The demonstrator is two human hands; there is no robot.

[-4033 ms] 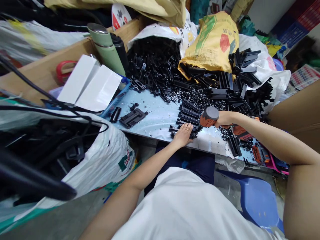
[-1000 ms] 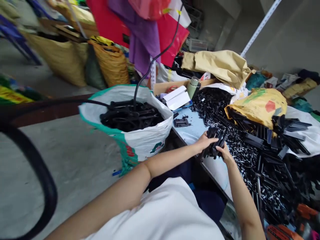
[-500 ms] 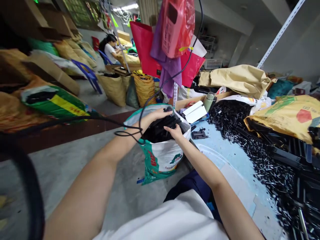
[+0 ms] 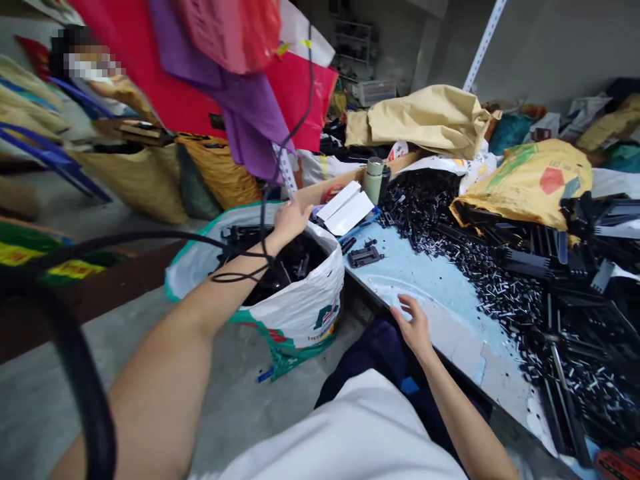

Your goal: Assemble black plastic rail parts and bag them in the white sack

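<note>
Leftmost, a white woven plastic sack with green trim (image 4: 300,313), full of black plastic parts (image 4: 287,263), stands on the floor; the left hand (image 4: 290,220) is at its far rim, fingers loosely spread, holding nothing. At the sack's three o'clock, the right hand (image 4: 413,327) lies flat and empty on the pale blue tabletop (image 4: 430,283), a small black plastic bracket (image 4: 366,256) at its eleven o'clock.

— Mounted where?
— On the head, looking forward and down past a white shirt (image 4: 350,433) at the bottom edge.
— Turned which way?
— Leftward: open sack (image 4: 305,313) at centre, blue table (image 4: 435,280) slanting to the lower right.
— How near?
— Close; left hand (image 4: 290,219) at centre, right hand (image 4: 414,328) just below, room far across the top.
</note>
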